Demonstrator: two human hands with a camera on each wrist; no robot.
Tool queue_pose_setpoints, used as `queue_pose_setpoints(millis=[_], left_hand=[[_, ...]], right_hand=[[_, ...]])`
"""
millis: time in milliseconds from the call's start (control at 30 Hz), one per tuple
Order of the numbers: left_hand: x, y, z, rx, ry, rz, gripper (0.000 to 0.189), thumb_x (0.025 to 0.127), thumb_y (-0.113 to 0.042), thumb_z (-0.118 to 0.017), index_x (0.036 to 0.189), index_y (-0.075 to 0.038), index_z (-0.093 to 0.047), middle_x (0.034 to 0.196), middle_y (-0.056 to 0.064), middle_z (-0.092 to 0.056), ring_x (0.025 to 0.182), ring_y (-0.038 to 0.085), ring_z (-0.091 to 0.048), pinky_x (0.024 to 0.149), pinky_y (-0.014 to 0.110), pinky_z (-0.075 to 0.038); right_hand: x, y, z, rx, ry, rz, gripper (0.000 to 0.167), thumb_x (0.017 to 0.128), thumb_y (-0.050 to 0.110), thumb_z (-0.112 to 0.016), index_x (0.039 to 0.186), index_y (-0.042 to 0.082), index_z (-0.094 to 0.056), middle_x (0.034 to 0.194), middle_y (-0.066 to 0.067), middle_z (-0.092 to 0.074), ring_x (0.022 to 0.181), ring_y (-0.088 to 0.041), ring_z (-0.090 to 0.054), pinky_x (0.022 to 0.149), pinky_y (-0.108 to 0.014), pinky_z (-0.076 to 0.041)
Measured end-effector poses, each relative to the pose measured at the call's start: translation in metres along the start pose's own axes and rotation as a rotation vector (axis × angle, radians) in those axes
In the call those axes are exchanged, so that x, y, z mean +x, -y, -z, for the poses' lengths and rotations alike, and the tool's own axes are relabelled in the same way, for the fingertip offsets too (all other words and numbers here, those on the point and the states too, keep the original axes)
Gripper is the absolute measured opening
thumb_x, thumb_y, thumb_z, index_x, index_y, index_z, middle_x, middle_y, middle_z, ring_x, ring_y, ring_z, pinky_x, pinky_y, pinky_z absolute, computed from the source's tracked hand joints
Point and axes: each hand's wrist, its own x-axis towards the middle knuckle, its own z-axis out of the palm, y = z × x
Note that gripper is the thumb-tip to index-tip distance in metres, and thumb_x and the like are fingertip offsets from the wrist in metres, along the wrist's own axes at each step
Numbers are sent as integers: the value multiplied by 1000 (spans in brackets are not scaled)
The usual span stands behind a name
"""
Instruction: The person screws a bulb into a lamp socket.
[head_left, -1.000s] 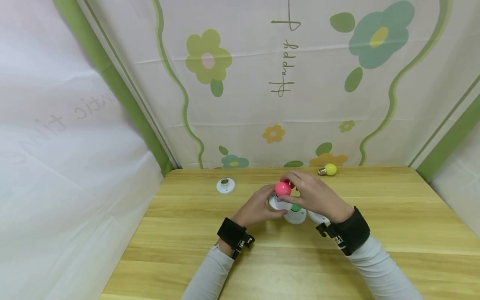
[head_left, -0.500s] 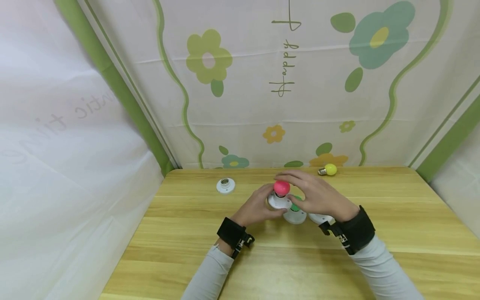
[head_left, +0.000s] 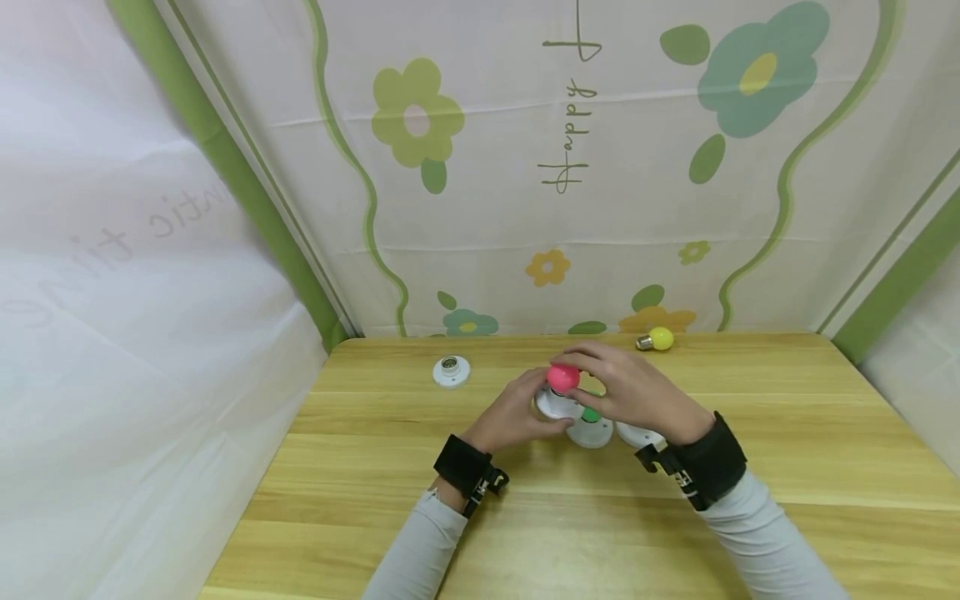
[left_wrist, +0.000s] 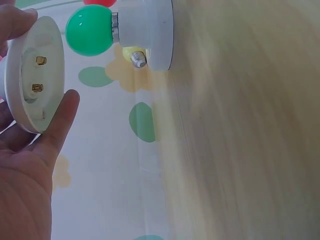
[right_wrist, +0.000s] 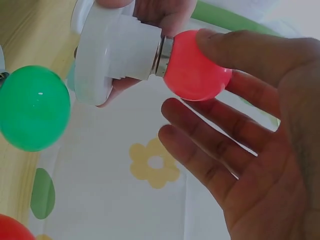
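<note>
My left hand (head_left: 517,414) grips a white lamp holder (head_left: 552,407) by its round base, raised off the table. Its underside, with two brass terminals, faces the left wrist camera. A pinkish-red bulb (head_left: 563,377) stands in the holder's socket, part of its metal cap (right_wrist: 165,57) still showing. Thumb and fingers of my right hand (head_left: 630,387) pinch the bulb's globe; the other fingers are spread below it in the right wrist view. Just right of the holder, a green bulb (head_left: 592,408) sits in a second white lamp holder (head_left: 590,434) on the table.
A white lamp holder (head_left: 451,372) with a bare socket stands at the back left. A yellow bulb (head_left: 661,338) lies by the back edge. Another white base (head_left: 637,436) is partly under my right wrist; a red bulb (right_wrist: 12,229) shows near the green one.
My right hand loosened from the bulb, drew slightly right, then came back to pinch it. The bulb now stands straighter over the socket. My left hand has kept its place.
</note>
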Motion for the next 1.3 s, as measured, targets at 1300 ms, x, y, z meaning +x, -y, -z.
queue_pose_setpoints(millis=[1300], left_hand=[[1,2,-2,-14,20,-18,74,93,-26,-83,156,-20,-46,149,-1,-60,133,12,-60,111,27,-52]], right_hand=[[-2,-1,1,11,25,26,46,88,13,-85,132,9,-72,134,-8,-71,121,-27,-71,96,-43,-62]])
